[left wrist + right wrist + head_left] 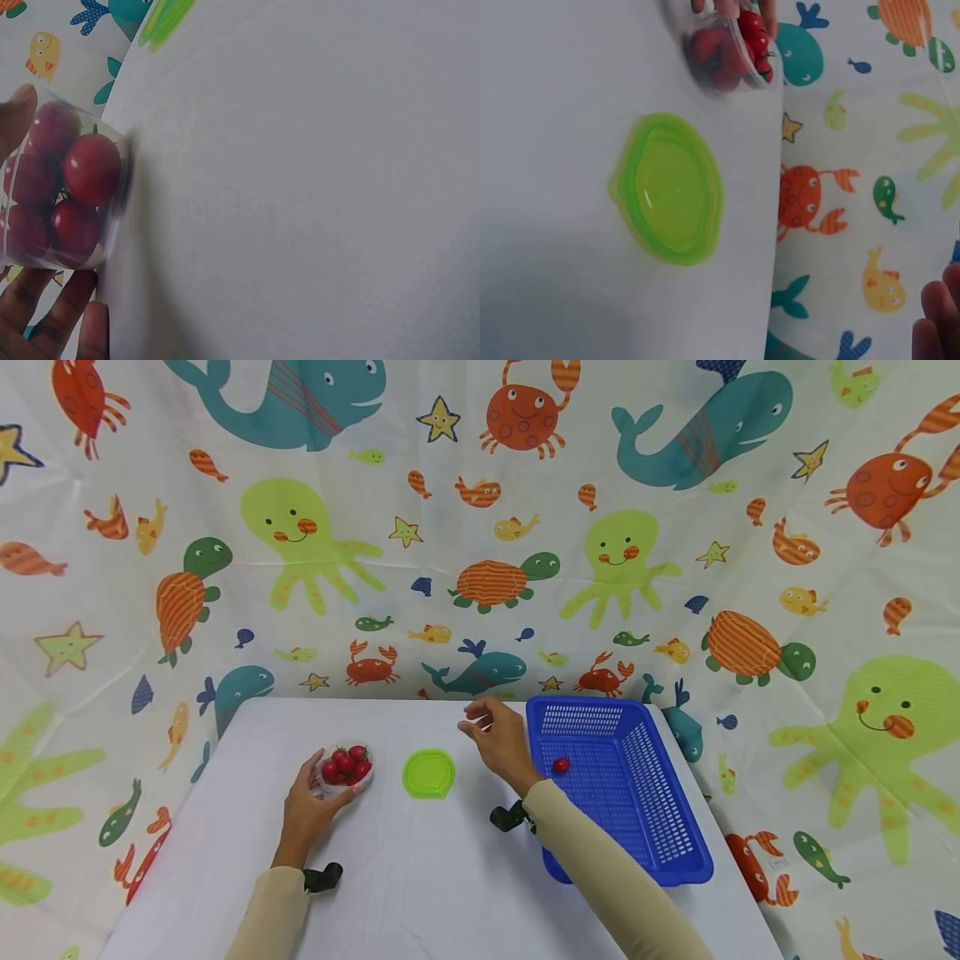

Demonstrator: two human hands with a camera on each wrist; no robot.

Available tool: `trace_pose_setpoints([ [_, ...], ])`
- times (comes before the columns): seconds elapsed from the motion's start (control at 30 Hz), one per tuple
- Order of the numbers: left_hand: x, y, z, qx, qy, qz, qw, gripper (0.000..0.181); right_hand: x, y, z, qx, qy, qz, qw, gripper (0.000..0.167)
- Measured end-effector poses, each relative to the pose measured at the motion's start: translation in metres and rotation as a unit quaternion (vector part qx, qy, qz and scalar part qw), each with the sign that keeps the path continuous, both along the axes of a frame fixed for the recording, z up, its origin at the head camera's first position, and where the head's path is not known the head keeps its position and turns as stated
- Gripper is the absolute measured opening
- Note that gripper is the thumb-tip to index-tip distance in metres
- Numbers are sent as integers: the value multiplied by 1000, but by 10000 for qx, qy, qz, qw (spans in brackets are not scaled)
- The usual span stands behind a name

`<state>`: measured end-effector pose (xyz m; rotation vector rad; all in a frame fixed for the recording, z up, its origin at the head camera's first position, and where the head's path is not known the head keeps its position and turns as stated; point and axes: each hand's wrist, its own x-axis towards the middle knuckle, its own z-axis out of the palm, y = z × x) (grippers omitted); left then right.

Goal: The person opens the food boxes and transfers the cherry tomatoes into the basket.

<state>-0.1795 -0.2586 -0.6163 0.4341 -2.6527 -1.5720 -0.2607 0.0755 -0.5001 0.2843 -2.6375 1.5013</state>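
A small clear plastic tub (324,788) of red cherry tomatoes (344,763) stands on the left of the table. My left hand (307,810) grips its sides, thumb on one side and fingers on the other; the left wrist view shows the tomatoes (91,169) through the wall. To the tub's right lies a round lime-green lid (428,774), flat on the table. Above the table, between lid and blue basket (626,802), hovers my right hand (498,743), fingers loosely bent, with nothing visible in them. One cherry tomato (561,765) lies in the basket near its left wall.
The white table (420,877) ends at the back against a hanging cloth (465,635) printed with sea animals. The basket's high slotted walls take up the table's right side. Each wrist wears a dark strap with a small camera (323,877).
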Motion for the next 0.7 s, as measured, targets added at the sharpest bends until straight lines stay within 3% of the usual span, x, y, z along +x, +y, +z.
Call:
trace_pose_setpoints([
  [0.4,2,0,2,34,-35,-23,10000,112,0,-13,-4,-149,77,288,9994,27],
  [0.7,1,0,-2,30,21,-15,10000,110,2,-26,-6,-33,95,381,9992,30],
])
